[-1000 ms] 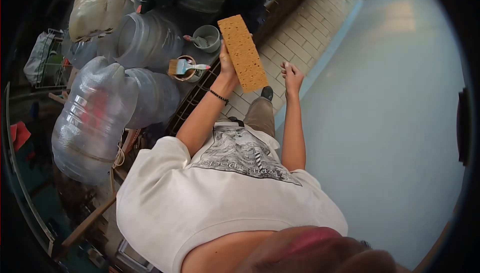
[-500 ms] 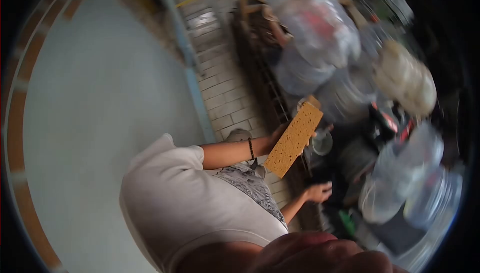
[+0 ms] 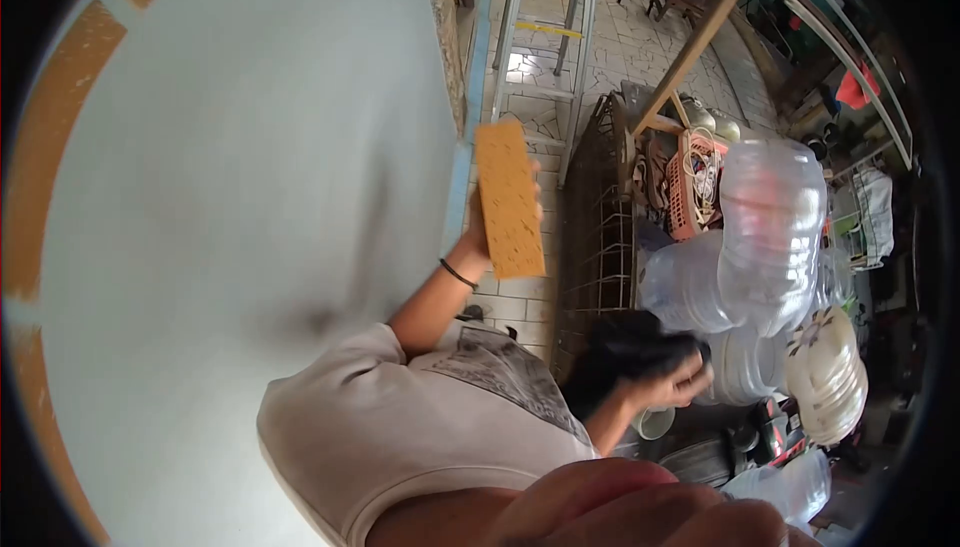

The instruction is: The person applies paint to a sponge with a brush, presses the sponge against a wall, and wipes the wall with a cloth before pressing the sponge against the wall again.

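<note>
My left hand (image 3: pixel 538 192) grips a flat, rectangular yellow-orange sponge (image 3: pixel 510 202) from behind. Its pitted face points toward me, and fingertips show past one long edge. The back of the sponge is hidden. Lower right, my right hand (image 3: pixel 675 387) is curled at a blurred, soft black cloth-like thing (image 3: pixel 625 352) and seems to hold it. A pale cup-like container (image 3: pixel 655 423) is just below that hand. The broad pale grey wall (image 3: pixel 240 147) stands to the left of my left hand.
A metal stepladder (image 3: pixel 545 32) stands on the tiled floor ahead. To the right are a wire rack (image 3: pixel 612 247), a pink basket (image 3: pixel 688 182), several large clear plastic bottles (image 3: pixel 770 237) and a cloudy bottle (image 3: pixel 825 377). A wooden post (image 3: pixel 700 37) slants across the far side.
My view has turned, bringing the stepladder and basket into clearer sight. My left hand has carried the sponge upward and left, closer to the wall. My right hand has moved slightly right.
</note>
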### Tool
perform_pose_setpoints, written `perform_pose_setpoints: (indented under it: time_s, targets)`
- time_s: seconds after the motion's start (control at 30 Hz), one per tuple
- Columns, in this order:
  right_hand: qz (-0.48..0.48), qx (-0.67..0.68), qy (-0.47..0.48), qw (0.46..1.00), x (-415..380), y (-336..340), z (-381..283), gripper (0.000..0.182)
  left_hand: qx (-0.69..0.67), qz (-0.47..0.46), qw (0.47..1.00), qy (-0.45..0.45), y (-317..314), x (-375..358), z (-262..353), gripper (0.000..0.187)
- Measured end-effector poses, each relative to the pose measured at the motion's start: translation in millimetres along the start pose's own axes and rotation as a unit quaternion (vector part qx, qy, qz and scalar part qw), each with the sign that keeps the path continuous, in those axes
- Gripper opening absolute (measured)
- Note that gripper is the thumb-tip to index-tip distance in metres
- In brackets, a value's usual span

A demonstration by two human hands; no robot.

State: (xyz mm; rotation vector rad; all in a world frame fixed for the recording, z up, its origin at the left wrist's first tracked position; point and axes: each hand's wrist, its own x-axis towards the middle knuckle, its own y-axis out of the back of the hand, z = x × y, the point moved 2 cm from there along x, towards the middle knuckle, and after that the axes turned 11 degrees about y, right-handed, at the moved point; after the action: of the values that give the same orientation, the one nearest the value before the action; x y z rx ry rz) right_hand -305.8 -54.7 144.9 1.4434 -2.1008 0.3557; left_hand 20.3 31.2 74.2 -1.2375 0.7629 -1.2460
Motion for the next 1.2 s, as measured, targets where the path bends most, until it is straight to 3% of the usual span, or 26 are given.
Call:
perform_pose_setpoints:
  time_s: [0.07, 0.1, 0.17, 0.23, 0.33, 0.43, 0.5, 0.6, 0.67, 0.8, 0.83, 0.93, 1.2]
  targets:
    - [-0.046, 0.092, -0.004, 0.995, -10.1, -89.2, 9.7, 0.025, 0.041, 0.044, 0.996, -0.069, 16.9, 2.6, 54.2, 0.069]
    - [-0.122, 0.214, -0.085, 0.965, -20.6, -140.9, 30.6, 0.022, 0.038, 0.043, 0.993, -0.099, 16.9, 6.9, 74.2, 0.068]
    - [-0.191, 0.221, -0.119, 0.949, -29.2, -242.3, 7.9, 0.030, 0.032, 0.056, 0.986, -0.154, 15.9, 8.6, 105.1, 0.067]
    - [-0.271, 0.274, -0.124, 0.914, -46.1, -346.4, 37.3, 0.035, 0.023, 0.075, 0.979, -0.186, 34.0, 11.9, 127.8, 0.065]
    - [-0.385, 0.373, -0.171, 0.827, -74.4, -495.9, 23.9, 0.041, 0.026, 0.079, 0.968, -0.236, 59.5, 29.4, 183.8, 0.063]
    - [-0.519, 0.311, -0.175, 0.777, -104.3, -660.7, 25.4, 0.038, 0.036, 0.082, 0.954, -0.286, 82.3, 51.5, 234.6, 0.062]
    - [-0.542, 0.368, -0.187, 0.732, -130.2, -764.9, 35.6, 0.039, 0.057, 0.102, 0.934, -0.338, 98.7, 68.4, 244.0, 0.060]
    - [-0.547, 0.363, -0.174, 0.734, -180.5, -901.4, 15.8, 0.038, 0.075, 0.146, 0.888, -0.429, 108.2, 110.1, 268.8, 0.059]
    - [-0.583, 0.353, -0.117, 0.722, -215.4, -972.7, -2.3, 0.038, 0.072, 0.181, 0.860, -0.472, 104.1, 127.3, 277.6, 0.059]
    - [-0.606, 0.277, 0.029, 0.745, -268.8, -1041.0, -61.3, 0.036, 0.068, 0.227, 0.804, -0.545, 88.3, 146.3, 277.1, 0.061]
    - [-0.571, 0.275, 0.058, 0.771, -267.7, -1040.7, -72.0, 0.033, 0.074, 0.228, 0.791, -0.563, 86.6, 151.1, 275.7, 0.060]
    - [-0.544, 0.320, 0.068, 0.773, -261.7, -1026.9, -101.1, 0.033, 0.092, 0.237, 0.755, -0.604, 78.8, 160.2, 287.8, 0.059]
    - [-0.491, 0.400, 0.072, 0.770, -226.8, -1019.3, -172.5, 0.032, 0.136, 0.220, 0.742, -0.619, 63.5, 182.4, 309.3, 0.059]
